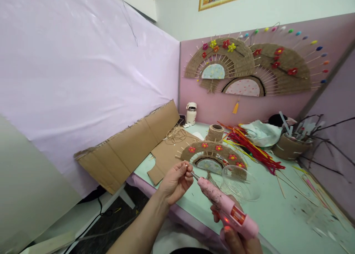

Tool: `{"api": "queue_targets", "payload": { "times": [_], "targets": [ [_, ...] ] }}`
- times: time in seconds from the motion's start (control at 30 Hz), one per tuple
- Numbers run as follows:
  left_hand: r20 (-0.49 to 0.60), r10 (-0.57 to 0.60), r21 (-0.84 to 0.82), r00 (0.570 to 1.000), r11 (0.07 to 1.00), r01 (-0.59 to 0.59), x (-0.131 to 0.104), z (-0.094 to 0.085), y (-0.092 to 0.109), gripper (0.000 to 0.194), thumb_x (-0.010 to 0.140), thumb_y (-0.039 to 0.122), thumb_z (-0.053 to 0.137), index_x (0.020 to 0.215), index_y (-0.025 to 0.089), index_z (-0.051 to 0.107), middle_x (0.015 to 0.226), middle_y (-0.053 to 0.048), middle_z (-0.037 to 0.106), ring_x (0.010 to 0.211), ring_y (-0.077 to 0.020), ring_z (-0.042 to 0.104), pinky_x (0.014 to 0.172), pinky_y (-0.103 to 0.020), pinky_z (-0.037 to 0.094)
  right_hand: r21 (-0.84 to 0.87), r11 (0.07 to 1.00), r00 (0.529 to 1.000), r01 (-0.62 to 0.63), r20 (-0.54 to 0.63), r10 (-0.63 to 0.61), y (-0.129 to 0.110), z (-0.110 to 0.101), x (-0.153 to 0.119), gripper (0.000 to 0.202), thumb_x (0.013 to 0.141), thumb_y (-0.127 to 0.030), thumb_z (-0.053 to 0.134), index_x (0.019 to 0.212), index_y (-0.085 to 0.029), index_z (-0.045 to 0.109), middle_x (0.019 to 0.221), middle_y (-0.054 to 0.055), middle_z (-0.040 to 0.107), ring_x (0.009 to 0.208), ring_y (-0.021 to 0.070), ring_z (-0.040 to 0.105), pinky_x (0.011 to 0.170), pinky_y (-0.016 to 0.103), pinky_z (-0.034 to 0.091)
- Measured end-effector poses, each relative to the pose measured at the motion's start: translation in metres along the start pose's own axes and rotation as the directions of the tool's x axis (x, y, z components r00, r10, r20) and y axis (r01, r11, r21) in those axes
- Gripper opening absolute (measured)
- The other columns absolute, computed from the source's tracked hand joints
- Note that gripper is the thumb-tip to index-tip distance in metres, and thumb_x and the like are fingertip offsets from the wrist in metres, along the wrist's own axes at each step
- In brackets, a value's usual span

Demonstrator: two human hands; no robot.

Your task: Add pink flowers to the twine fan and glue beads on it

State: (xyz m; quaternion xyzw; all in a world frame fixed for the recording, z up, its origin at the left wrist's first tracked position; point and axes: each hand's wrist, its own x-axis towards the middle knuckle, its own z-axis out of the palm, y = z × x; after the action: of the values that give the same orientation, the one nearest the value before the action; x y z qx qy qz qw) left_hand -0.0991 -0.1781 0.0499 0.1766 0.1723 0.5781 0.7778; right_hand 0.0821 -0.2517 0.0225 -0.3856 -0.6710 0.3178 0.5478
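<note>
A pink hot glue gun (219,198) is gripped in my right hand (235,228), with a small red light glowing on its body. Its metal nozzle points up and left, right at the fingertips of my left hand (176,181). That hand is closed in a pinch around a tiny whitish piece (186,165), mostly hidden by the fingers and too small to name. Just beyond both hands lies a twine-wrapped fan (210,147) with red flowers along its arc. A clear round plastic dish (251,187) stands beside the fan, behind the glue gun.
Brown cardboard (166,156) and a spool of twine (215,132) lie behind the fan. Red and yellow pipe cleaners (255,150) are heaped near a pot of sticks (291,146). A white bottle (191,114) stands at the back. Finished fans (222,57) hang on the pink panel.
</note>
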Motion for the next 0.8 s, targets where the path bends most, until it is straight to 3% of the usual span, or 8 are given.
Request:
{"api": "queue_targets", "payload": {
  "times": [0.2, 0.43, 0.67, 0.8],
  "targets": [
    [-0.038, -0.005, 0.032, 0.999, 0.999, 0.006, 0.000, -0.001, -0.001, 0.027, 0.059, 0.013, 0.084, 0.078, 0.010, 0.066, 0.073, -0.002, 0.059, 0.062, -0.0034, 0.053, 0.054, -0.010, 0.044, -0.028, 0.999, 0.999, -0.035, -0.005, 0.035, 0.011, -0.005, -0.005, 0.033, 0.085, -0.050, 0.050, 0.102, -0.027, 0.066, 0.084, 0.007, 0.061, 0.069, 0.0242, 0.060, 0.058, 0.033, 0.051],
    [-0.032, 0.012, 0.075, 0.999, 0.997, -0.009, 0.001, -0.005, -0.002, 0.026, 0.058, 0.012, 0.084, 0.078, 0.012, 0.067, 0.074, -0.002, 0.061, 0.063, -0.0044, 0.056, 0.057, -0.011, 0.046, -0.016, 0.998, 0.998, -0.062, 0.021, 0.062, 0.008, -0.005, -0.006, 0.034, 0.089, -0.048, 0.046, 0.105, -0.025, 0.063, 0.082, 0.007, 0.060, 0.058, 0.0189, 0.055, 0.047, 0.028, 0.044],
    [0.005, 0.026, 0.090, 1.000, 0.996, -0.026, 0.002, -0.009, -0.003, 0.026, 0.059, 0.014, 0.084, 0.076, 0.011, 0.065, 0.073, -0.001, 0.061, 0.061, -0.0029, 0.054, 0.058, -0.012, 0.046, 0.026, 0.999, 0.999, -0.044, 0.027, 0.044, 0.000, 0.000, 0.001, 0.038, 0.088, -0.055, 0.046, 0.096, -0.020, 0.059, 0.074, 0.003, 0.056, 0.054, 0.0141, 0.049, 0.050, 0.026, 0.041],
    [0.027, 0.028, 0.079, 0.999, 0.996, -0.030, 0.003, -0.010, -0.003, 0.026, 0.061, 0.016, 0.083, 0.076, 0.010, 0.063, 0.072, 0.000, 0.060, 0.059, -0.0025, 0.053, 0.058, -0.012, 0.045, 0.025, 0.999, 0.999, -0.024, 0.022, 0.024, -0.002, 0.001, 0.002, 0.038, 0.088, -0.055, 0.046, 0.095, -0.020, 0.058, 0.072, 0.003, 0.057, 0.057, 0.0162, 0.053, 0.054, 0.027, 0.043]
  ]
}}
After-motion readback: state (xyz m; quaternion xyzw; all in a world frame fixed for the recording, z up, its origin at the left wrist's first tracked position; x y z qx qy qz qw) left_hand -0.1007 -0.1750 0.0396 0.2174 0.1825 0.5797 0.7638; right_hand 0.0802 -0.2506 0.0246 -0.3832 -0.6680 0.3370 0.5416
